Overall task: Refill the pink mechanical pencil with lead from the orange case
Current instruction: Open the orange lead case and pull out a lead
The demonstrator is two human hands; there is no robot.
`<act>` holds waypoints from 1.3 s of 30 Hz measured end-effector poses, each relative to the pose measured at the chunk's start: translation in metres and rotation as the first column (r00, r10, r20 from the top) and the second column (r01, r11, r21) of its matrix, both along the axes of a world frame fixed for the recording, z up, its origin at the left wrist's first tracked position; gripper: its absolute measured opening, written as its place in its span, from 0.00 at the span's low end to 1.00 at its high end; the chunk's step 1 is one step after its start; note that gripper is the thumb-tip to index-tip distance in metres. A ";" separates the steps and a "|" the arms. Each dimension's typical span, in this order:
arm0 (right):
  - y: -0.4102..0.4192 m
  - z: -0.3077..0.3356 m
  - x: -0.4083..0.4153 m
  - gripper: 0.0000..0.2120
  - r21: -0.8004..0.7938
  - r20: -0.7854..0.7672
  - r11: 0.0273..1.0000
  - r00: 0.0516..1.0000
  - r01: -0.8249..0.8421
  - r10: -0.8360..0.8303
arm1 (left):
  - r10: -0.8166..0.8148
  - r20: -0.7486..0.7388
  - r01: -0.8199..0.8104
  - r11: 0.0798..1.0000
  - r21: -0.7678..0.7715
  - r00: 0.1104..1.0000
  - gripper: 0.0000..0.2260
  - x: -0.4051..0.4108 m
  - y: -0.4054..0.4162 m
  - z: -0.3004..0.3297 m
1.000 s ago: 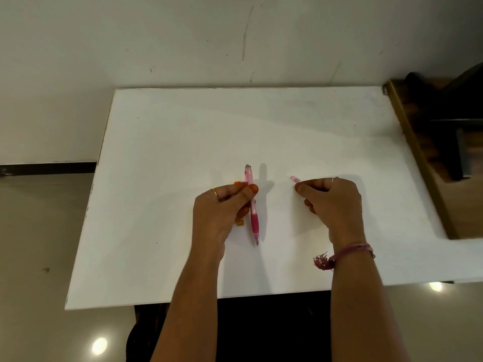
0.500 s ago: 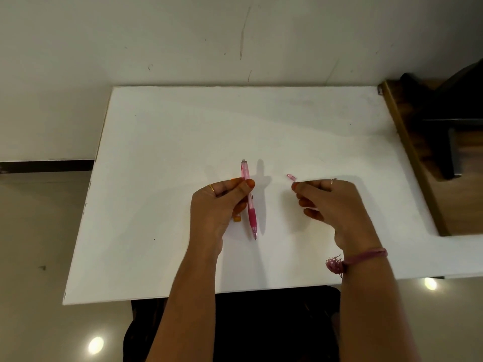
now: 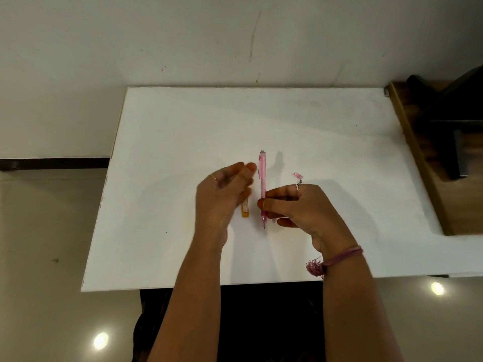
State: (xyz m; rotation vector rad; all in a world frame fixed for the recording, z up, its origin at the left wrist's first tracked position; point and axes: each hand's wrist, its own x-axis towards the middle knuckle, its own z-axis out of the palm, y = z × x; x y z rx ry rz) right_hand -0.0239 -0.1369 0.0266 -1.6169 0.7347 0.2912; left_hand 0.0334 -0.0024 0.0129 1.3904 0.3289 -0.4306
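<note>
Filling the middle of the frame, a white table (image 3: 183,126) stands against a scuffed pale wall (image 3: 156,35). At centre, the right hand (image 3: 300,207) pinches the upright pink pencil (image 3: 262,178); the left hand (image 3: 222,194), fingers loosely spread, holds nothing. Orange case (image 3: 245,209) lies below it; pink cap (image 3: 298,175) right.

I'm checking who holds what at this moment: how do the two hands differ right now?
The right hand pinches the pink mechanical pencil near its lower grip; the left hand is off the pencil, with the orange case showing just under its fingers. The right wrist wears a pink thread band; the left wrist is bare. Both wear a finger ring and hover over the white table.
</note>
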 end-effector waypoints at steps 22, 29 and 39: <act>-0.018 -0.015 0.009 0.11 -0.248 -0.063 0.968 0.998 -0.020 0.004 | 0.019 0.168 -0.098 0.874 0.477 0.986 0.11 0.010 0.021 -0.020; -0.014 -0.010 0.014 0.04 -0.332 0.110 0.929 0.985 0.160 -0.130 | -0.380 0.117 0.135 0.574 0.808 0.917 0.15 -0.003 -0.001 -0.022; 0.004 -0.009 0.023 0.06 -0.308 0.213 0.940 0.974 0.145 -0.080 | -0.395 0.201 0.087 0.601 0.794 0.896 0.07 -0.002 0.000 -0.019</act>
